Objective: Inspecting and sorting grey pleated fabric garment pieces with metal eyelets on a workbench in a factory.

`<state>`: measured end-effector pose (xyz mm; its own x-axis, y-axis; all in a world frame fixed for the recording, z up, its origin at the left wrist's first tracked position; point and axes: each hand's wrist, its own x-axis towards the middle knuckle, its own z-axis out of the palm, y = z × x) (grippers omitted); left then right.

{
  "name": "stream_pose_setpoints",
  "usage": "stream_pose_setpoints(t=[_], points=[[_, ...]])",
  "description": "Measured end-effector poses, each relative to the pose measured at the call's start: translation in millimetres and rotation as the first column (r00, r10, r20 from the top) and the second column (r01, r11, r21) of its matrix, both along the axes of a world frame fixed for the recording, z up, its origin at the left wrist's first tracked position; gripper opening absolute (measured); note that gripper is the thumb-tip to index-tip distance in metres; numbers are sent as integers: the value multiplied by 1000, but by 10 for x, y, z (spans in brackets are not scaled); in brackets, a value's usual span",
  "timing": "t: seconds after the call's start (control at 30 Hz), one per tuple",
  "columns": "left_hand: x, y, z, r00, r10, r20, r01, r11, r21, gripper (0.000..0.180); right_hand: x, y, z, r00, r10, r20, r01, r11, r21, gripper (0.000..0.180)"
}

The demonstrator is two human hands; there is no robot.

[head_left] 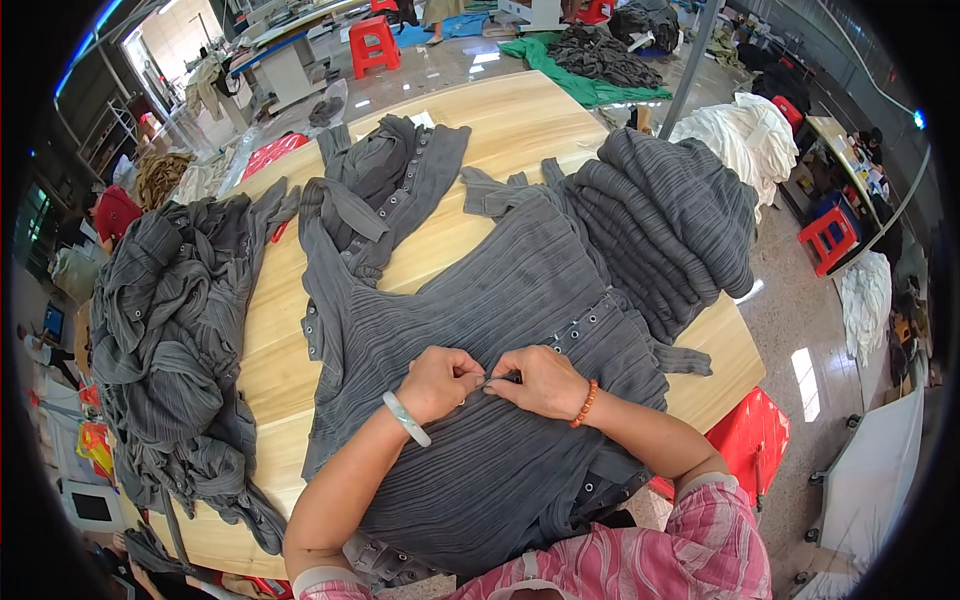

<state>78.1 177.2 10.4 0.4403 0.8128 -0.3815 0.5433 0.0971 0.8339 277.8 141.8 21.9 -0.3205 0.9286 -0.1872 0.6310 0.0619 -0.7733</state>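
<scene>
1. On the desk (500, 120), right in front of you, the grey pleated garment (480, 300) lies spread flat.
2. Your left hand (438, 383) and right hand (545, 382) meet at its middle, each pinching fabric; a thin dark tool (503, 379) shows between them.
3. Keep the cloth taut and your pinches close together.
4. No containers are in reach; only loose garment piles: left pile (170, 330), right pile (670, 220).

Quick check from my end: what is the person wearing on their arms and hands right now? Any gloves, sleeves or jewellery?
No gloves: both hands are bare. The left hand has a pale green, smooth bangle at the wrist. The right hand has an orange beaded bracelet at the wrist. Both forearms are bare; short sleeves of a pink and white patterned shirt begin near the elbows.
</scene>
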Motion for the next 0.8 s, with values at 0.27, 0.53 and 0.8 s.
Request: stream_pose_setpoints(t=[0.27,0.53,0.8], points=[[8,75,33,999,-46,22,48,996,-76,8,70,93,-35,999,-23,-25,19,989,-145,28],[89,23,94,997,-6,-83,13,997,81,15,305,-237,7,990,50,131,-78,971,224,24],[442,107,71,947,-93,-306,184,941,283,15,328,-115,-74,1000,-8,20,2,966,260,20]])
